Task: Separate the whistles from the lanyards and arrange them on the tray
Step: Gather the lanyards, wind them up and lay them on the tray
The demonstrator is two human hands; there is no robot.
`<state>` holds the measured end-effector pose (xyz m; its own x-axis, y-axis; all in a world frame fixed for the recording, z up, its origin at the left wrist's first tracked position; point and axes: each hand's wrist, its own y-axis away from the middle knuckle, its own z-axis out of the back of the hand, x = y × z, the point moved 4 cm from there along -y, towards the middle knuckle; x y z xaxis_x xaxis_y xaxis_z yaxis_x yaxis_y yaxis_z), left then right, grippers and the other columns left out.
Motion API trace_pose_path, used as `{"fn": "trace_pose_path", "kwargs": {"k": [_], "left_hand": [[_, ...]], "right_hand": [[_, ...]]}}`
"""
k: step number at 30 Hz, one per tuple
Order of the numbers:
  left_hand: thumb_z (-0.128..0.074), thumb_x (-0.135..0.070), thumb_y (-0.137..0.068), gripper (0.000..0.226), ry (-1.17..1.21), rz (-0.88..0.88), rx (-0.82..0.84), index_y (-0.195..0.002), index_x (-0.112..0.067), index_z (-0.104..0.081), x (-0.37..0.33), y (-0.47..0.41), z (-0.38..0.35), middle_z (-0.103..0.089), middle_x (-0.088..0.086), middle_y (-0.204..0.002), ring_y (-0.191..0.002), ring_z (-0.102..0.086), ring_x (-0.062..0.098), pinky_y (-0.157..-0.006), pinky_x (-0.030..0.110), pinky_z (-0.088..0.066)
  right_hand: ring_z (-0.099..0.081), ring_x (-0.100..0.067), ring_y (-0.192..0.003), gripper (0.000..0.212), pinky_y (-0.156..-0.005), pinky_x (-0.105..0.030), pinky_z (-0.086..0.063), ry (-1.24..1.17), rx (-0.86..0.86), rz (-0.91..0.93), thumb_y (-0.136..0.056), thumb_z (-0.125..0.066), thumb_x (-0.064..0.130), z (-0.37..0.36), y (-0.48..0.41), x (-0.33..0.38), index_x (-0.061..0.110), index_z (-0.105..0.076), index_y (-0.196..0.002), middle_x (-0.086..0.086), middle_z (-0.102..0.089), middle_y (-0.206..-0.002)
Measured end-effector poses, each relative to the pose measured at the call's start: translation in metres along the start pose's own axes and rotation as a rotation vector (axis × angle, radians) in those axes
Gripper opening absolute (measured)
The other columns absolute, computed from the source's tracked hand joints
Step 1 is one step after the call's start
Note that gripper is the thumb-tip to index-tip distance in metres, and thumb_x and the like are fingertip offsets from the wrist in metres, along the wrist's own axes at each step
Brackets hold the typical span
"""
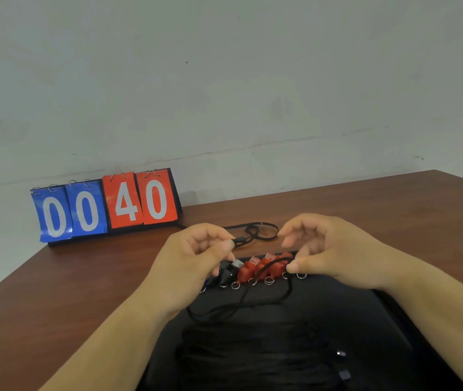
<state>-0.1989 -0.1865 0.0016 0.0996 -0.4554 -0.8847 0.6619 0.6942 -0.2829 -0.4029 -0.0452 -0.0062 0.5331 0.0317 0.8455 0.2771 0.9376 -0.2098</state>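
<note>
Both hands are over the far edge of the tray point(388, 320). The left hand point(193, 255) pinches the clip point(237, 240) end of a black lanyard point(253, 307) between thumb and forefinger, its other fingers curled. The right hand point(332, 249) pinches narrowly at the same cord just above the red whistles point(255, 268), its upper fingers spread loose. I cannot tell whether a whistle hangs from this cord. The freed whistles sit in a row along the tray's far rim, running blue, black, then red, each with its split rings point(269, 280) toward the person. My judgement is that the step in hand is clearing this cord. It is best lifted upward rather than dragged sideways, because the slack trails across the row and could catch a ring and pull a whistle out of line. Materials: the whistles are hard, blocky moulded plastic — the rings thin bright wire. The cord is limp, matte and braided, and nearly lost against the dark tray. A heap of lanyards point(253, 351) lies near the tray's close end, and a loose lanyard point(258, 231) lies coiled on the brown wood-grain table point(83, 277) beyond. A flip scoreboard point(106, 207) stands at the back left.
</note>
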Motion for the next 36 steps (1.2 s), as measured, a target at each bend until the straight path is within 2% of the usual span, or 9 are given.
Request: {"fn": "trace_pose_path", "kwargs": {"k": [4,9,14,18,23,27,30,34,36], "left_hand": [[-0.067,-0.013,-0.097,0.016,-0.041,-0.024,0.044,-0.092,-0.025,-0.077,0.0,0.002,-0.007,-0.075,0.0,-0.075,-0.057,-0.055,0.007,-0.059,0.02,-0.049],[-0.057,-0.01,-0.103,0.03,-0.106,0.02,0.112,-0.11,-0.032,-0.076,-0.002,0.0,-0.008,-0.078,-0.006,-0.084,-0.071,-0.067,0.004,-0.069,0.02,-0.053],[-0.061,-0.006,-0.1,0.01,-0.05,0.024,0.121,-0.101,-0.012,-0.069,-0.005,0.002,-0.01,-0.08,0.006,-0.087,-0.07,-0.07,0.004,-0.064,0.022,-0.051],[-0.069,-0.011,-0.095,0.01,-0.089,-0.005,0.102,-0.09,-0.016,-0.075,-0.008,0.006,-0.016,-0.079,-0.002,-0.078,-0.06,-0.064,0.001,-0.059,0.01,-0.046],[-0.073,-0.012,-0.093,0.008,-0.028,-0.019,0.105,-0.089,-0.018,-0.077,-0.006,0.007,-0.024,-0.079,0.0,-0.08,-0.064,-0.066,0.007,-0.066,0.016,-0.052],[-0.072,-0.013,-0.093,0.008,0.002,-0.037,0.067,-0.089,-0.019,-0.076,-0.008,0.009,-0.025,-0.078,-0.003,-0.077,-0.062,-0.065,0.003,-0.061,0.012,-0.049],[-0.072,-0.015,-0.093,0.009,0.024,-0.045,0.052,-0.088,-0.021,-0.076,-0.008,0.008,-0.024,-0.077,-0.005,-0.074,-0.062,-0.065,0.002,-0.061,0.013,-0.049],[-0.075,-0.012,-0.09,0.011,0.033,-0.085,0.096,-0.086,-0.021,-0.079,-0.009,0.008,-0.028,-0.079,0.0,-0.08,-0.072,-0.071,0.012,-0.07,0.022,-0.056],[-0.077,-0.011,-0.088,0.01,0.018,-0.092,0.106,-0.086,-0.02,-0.08,-0.009,0.01,-0.031,-0.078,-0.001,-0.081,-0.075,-0.072,0.013,-0.072,0.019,-0.056]], "right_hand": [[-0.076,-0.018,-0.08,0.042,-0.079,-0.034,-0.062,-0.002,0.059,0.013,-0.081,-0.086,0.012,-0.009,0.003,0.005,0.037,-0.068,-0.11,0.015,-0.07,-0.107],[-0.076,-0.015,-0.084,0.042,-0.082,-0.03,-0.062,0.055,0.103,-0.005,-0.083,-0.084,0.016,-0.015,0.004,0.007,0.037,-0.063,-0.113,0.014,-0.069,-0.109],[-0.075,-0.011,-0.077,0.042,-0.074,-0.017,-0.055,0.053,0.078,0.02,-0.083,-0.084,0.014,-0.014,0.006,0.013,0.037,-0.065,-0.112,0.016,-0.071,-0.099],[-0.075,-0.016,-0.08,0.043,-0.082,-0.027,-0.061,0.027,0.059,0.055,-0.081,-0.085,0.011,-0.018,0.008,0.016,0.035,-0.065,-0.111,0.01,-0.07,-0.106],[-0.075,-0.019,-0.08,0.035,-0.079,-0.03,-0.061,-0.013,0.044,0.074,-0.08,-0.086,0.009,-0.018,0.007,0.017,0.03,-0.065,-0.101,0.007,-0.071,-0.104],[-0.076,-0.018,-0.08,0.032,-0.083,-0.033,-0.062,0.033,0.085,0.037,-0.082,-0.084,0.011,-0.022,0.009,0.019,0.026,-0.063,-0.101,0.015,-0.072,-0.097],[-0.076,-0.016,-0.08,0.033,-0.081,-0.03,-0.062,0.036,0.101,0.028,-0.083,-0.084,0.011,-0.024,0.01,0.02,0.027,-0.062,-0.102,0.011,-0.072,-0.098],[-0.071,-0.013,-0.074,0.034,-0.076,-0.027,-0.058,0.012,0.093,0.061,-0.082,-0.085,0.012,-0.025,0.007,0.02,0.024,-0.062,-0.104,0.005,-0.071,-0.101],[-0.066,-0.013,-0.072,0.033,-0.075,-0.027,-0.057,-0.023,0.071,0.081,-0.082,-0.085,0.01,-0.026,0.008,0.021,0.021,-0.062,-0.103,0.0,-0.072,-0.1]]}}
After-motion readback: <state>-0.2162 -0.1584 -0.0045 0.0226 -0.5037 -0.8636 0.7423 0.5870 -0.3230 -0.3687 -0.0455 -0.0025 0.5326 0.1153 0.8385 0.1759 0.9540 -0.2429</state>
